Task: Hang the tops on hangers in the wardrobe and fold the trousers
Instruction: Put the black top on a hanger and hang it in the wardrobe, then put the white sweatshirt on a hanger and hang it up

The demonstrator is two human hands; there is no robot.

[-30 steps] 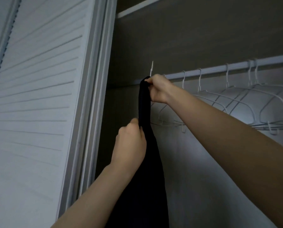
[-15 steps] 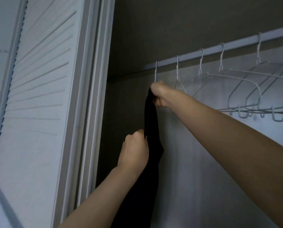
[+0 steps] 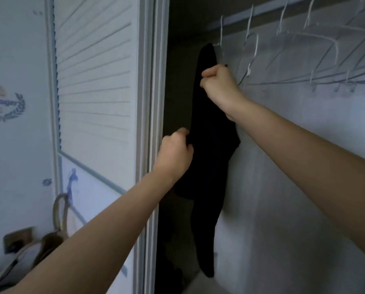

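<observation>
two bare forearms reach up from the lower edge of the frame into an open wardrobe. the left hand (image 3: 174, 151), just left of centre, has its fingers curled round the left edge of a black top (image 3: 209, 132), pinching the cloth about halfway down. higher and to the right, the right hand (image 3: 218, 85) is closed in a fist on the top's right side, near its upper part. the black top hangs long and narrow down the centre of the frame, its upper end at a white wire hanger (image 3: 220, 37) whose hook goes up to the rail (image 3: 268, 11) in the upper right. further along the rail a row of empty white hangers (image 3: 325, 49) stands blurred. a white louvred door (image 3: 96, 81) fills the left, with a tan bag (image 3: 50, 240) at lower left.
</observation>
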